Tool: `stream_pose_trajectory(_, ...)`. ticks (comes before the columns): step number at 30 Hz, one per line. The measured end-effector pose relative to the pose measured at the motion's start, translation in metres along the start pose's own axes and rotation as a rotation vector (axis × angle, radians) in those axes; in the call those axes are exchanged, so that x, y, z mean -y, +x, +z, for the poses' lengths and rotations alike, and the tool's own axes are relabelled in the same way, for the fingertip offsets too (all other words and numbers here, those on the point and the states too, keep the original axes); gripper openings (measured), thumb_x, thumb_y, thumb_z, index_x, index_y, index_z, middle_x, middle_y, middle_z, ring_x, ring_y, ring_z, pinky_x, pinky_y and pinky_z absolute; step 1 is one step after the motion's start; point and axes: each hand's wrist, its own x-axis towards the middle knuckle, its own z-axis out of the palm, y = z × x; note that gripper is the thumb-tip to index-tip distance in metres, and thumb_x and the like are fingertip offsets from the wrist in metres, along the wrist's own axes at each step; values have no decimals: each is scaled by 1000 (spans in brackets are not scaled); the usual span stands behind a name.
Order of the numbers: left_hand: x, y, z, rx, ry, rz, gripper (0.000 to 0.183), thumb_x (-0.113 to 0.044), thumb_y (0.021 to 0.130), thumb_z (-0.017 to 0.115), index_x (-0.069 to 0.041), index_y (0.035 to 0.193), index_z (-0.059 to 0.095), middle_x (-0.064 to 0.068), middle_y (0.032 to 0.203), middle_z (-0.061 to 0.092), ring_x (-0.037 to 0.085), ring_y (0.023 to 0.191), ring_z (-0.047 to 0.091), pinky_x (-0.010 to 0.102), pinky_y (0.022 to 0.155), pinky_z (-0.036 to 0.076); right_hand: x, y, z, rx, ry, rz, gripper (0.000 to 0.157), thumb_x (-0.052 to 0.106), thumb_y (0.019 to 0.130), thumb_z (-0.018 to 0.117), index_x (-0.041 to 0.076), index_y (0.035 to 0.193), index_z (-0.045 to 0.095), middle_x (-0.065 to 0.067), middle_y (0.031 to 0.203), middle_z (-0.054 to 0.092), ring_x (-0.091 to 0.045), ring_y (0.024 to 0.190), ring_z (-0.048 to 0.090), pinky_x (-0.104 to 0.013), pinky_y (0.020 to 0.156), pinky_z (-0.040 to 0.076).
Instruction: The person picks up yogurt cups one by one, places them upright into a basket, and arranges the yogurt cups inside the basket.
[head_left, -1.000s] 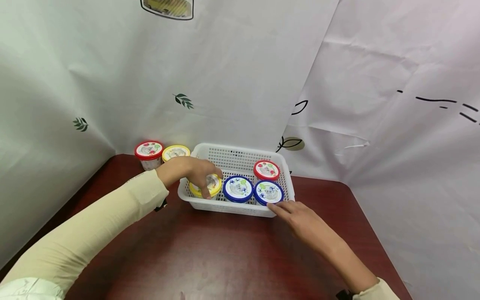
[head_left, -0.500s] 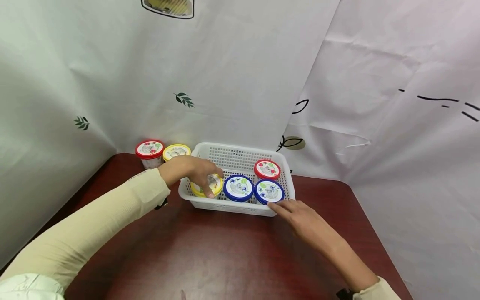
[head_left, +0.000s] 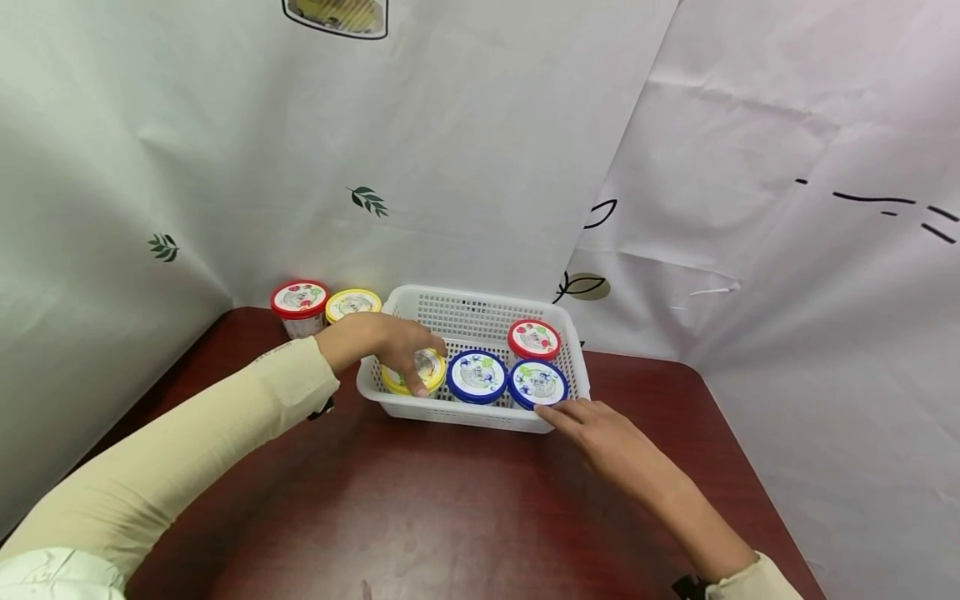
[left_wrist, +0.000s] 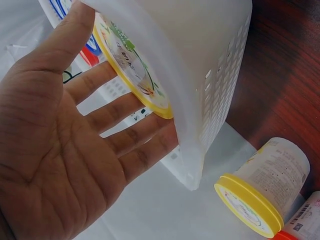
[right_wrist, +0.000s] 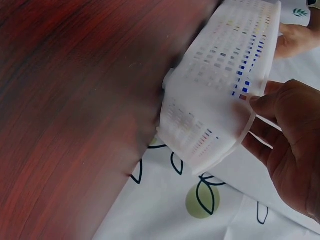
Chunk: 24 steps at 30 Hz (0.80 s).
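Observation:
A white perforated plastic basket [head_left: 465, 418] sits on the table with several lidded tubs in it. My left hand [head_left: 397, 342] reaches in at its left end and grips a yellow-lidded tub [head_left: 429, 367], thumb at the near side of the lid and fingers across the far side. The left wrist view shows that yellow lid [left_wrist: 132, 70] just inside the rim. At the front right corner my right hand [head_left: 603, 433] holds the basket's rim, thumb outside and fingers inside, as the right wrist view shows. Two blue-lidded tubs, the middle one [head_left: 477, 377] and the right one [head_left: 538, 383], stand along the front.
Behind the right blue lid stands a red-lidded tub [head_left: 534, 339]. Outside the basket, at the back left, are another red-lidded tub [head_left: 300, 298] and a yellow-lidded one [head_left: 352, 302]. A printed white sheet [head_left: 480, 167] hangs behind the dark red table [head_left: 450, 517].
My left hand and the yellow-lidded tub have shifted very slightly right, toward the middle blue-lidded tub. My right hand keeps its place on the rim.

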Motion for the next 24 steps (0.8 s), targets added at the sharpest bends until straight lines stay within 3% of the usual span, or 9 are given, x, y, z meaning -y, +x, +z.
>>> stream_pose_trajectory(18, 2, -5, 0, 7, -45, -5, 91, -57, 101, 81, -18, 174, 44, 18, 182, 39, 42, 171, 34, 64, 139, 29, 2, 0, -1, -40, -12, -18, 68, -4, 86, 91, 17, 149, 74, -4, 127, 79, -24, 116, 76, -42, 101, 66)
stream_pose_trajectory(24, 3, -8, 0, 6, -62, -15, 95, -59, 100, 81, -18, 176, 41, 19, 182, 38, 42, 171, 34, 65, 139, 29, 2, 0, 0, -16, -6, 1, 66, -2, 90, 89, 18, 150, 73, -3, 129, 78, -24, 118, 76, -42, 102, 65)
